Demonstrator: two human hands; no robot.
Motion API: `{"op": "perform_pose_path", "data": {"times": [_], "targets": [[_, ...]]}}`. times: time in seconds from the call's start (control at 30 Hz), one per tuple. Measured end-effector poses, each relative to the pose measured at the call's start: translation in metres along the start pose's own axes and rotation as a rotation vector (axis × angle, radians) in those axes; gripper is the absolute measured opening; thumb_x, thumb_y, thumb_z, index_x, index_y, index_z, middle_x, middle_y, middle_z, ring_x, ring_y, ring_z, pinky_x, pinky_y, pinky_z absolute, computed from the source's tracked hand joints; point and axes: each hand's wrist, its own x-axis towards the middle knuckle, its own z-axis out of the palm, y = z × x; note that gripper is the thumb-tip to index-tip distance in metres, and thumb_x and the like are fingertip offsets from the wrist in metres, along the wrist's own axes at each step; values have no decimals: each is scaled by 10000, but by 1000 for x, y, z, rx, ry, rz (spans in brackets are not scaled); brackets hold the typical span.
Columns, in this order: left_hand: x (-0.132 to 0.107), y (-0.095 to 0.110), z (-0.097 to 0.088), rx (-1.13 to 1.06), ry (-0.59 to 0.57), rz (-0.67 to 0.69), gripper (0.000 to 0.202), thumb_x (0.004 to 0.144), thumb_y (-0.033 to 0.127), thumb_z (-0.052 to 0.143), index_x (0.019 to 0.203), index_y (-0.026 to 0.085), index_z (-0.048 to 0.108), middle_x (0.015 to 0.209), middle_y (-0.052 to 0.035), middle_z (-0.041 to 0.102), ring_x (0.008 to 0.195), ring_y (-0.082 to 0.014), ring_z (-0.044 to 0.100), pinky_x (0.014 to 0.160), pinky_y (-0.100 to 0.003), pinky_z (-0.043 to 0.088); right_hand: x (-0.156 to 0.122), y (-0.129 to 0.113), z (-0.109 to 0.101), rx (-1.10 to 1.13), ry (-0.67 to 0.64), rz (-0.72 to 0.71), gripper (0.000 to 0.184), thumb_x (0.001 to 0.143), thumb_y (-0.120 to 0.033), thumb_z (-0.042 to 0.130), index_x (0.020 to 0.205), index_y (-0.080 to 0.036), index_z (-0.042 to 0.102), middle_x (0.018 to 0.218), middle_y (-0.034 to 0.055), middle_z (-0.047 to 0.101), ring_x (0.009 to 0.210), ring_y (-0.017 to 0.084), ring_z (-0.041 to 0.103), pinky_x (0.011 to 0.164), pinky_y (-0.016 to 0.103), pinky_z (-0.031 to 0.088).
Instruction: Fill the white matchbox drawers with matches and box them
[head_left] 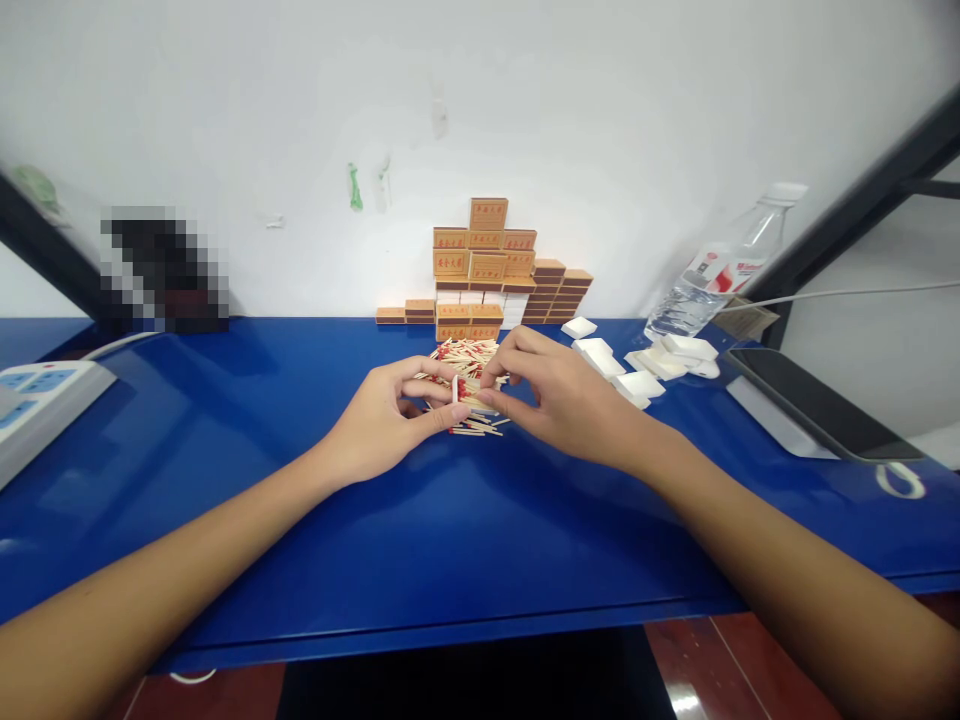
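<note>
If our left hand [382, 415], fingers clamped on the matchbox tray [454, 390], squeezes too hard, its walls could buckle; tilting could spill its red-headed matches [470, 388] onto the worktop [420, 560]. Our right hand [566, 390] has fingers at the other end; we cannot tell whether they pinch anything. Held by the loose match pile [471, 350], the tray looks white and shallow.

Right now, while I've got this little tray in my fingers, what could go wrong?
Your left hand grips the small white tray of matches while your right hand works at its other end; a slip might spill them.

The loose matches lie close around your fingers, so a brush could scatter them.

The stacked matchboxes rise just behind, narrowing to one box on top; a knock might topple some.
</note>
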Motion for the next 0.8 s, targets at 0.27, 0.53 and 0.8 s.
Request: {"op": "perform_pose_path", "data": {"times": [0.27,0.53,0.8], "targets": [[0,-2,-1,28,-13,17,417,853,404,840,1168,191,668,1004,-68,825,892,-231,794,824,-340,614,0,-1,2,7,-6,-3,101,1013,-236,622,919,-199,621,941,40,548,817,174,544,742,314,429],[0,-2,-1,48,-3,5,419,836,402,846,1152,195,665,989,-70,823,867,-228,789,782,-333,606,0,-1,3,-5,-23,-1,99,1006,-215,629,908,-201,622,927,39,550,804,172,548,733,311,431],[1,-2,-1,35,10,5,429,829,411,851,1143,192,659,978,-69,825,849,-226,786,770,-334,603,0,1,-1,-26,-2,-17,62,994,-222,647,935,-206,638,975,54,582,843,187,565,729,318,435]]}}
